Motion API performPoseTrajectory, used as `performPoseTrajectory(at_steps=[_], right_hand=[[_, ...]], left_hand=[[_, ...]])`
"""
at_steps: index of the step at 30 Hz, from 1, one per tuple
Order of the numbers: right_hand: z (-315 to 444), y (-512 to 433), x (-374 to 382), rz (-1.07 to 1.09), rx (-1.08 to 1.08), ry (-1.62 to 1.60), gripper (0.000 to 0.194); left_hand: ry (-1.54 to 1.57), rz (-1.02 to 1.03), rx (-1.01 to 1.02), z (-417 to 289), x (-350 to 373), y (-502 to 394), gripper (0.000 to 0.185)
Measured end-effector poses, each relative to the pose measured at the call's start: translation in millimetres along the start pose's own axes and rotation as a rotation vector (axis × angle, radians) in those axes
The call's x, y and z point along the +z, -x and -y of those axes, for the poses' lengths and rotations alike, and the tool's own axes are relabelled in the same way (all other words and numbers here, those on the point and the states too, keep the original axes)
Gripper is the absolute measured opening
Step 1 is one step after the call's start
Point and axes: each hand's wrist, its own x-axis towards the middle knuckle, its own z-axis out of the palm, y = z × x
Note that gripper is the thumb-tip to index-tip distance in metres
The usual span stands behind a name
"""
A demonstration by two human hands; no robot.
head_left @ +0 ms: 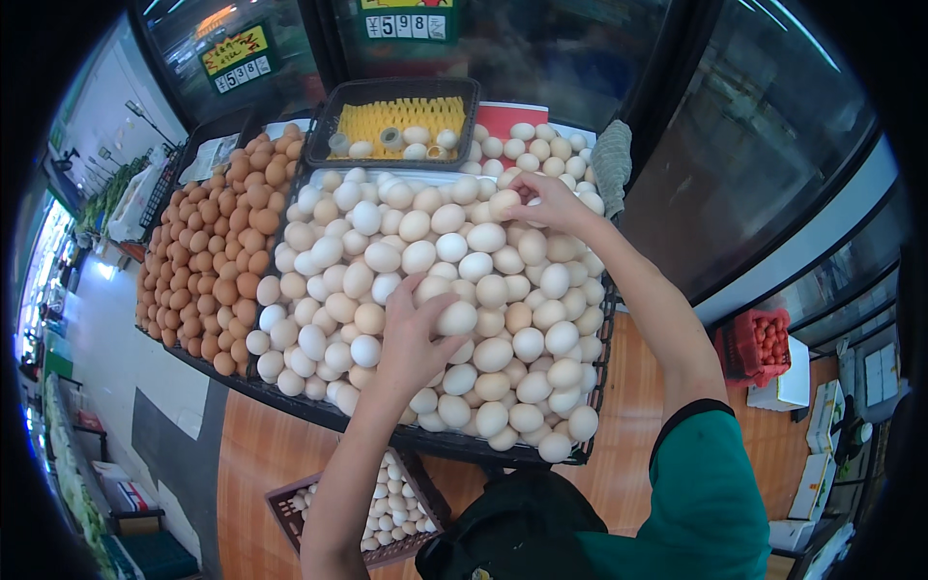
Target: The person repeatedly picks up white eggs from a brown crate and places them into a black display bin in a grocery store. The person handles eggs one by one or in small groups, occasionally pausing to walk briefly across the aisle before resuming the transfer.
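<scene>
Pale cream and white eggs (420,257) fill a large black crate (600,406) in front of me. Over the middle of the pile, my left hand (415,341) has its fingers curled around a cream egg (458,318). Another egg (433,288) sits between the same fingers and seems to be held too. Farther back and to the right, my right hand (552,206) grips a cream egg (504,205) at the pile's surface, between thumb and fingertips. A white egg shows partly behind that thumb; whether the hand holds it I cannot tell.
Brown eggs (217,254) are heaped at the left. At the back, a black basket (471,123) holds yellow foam netting and several eggs, one broken. A grey cloth (613,163) hangs at the back right corner. Below, a brown crate (283,500) holds more eggs.
</scene>
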Motion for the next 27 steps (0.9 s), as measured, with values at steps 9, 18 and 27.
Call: performPoseTrajectory(at_steps=[9,18,27], right_hand=[[-19.1,11.4,10.6,-0.051,0.011,-0.061,0.043],[-21.6,20.4,11.7,-0.112,-0.183,0.217,0.046],[62.3,77.1,26.9,-0.286,-0.236,0.004,0.043]], left_hand=[[-0.16,-0.029,0.08,-2.8,11.2,10.5,0.056],[-0.233,-0.027,0.13,-13.7,6.1,11.0,0.06],[-0.181,-0.27,0.143,-7.3,-8.9,73.5,0.059]])
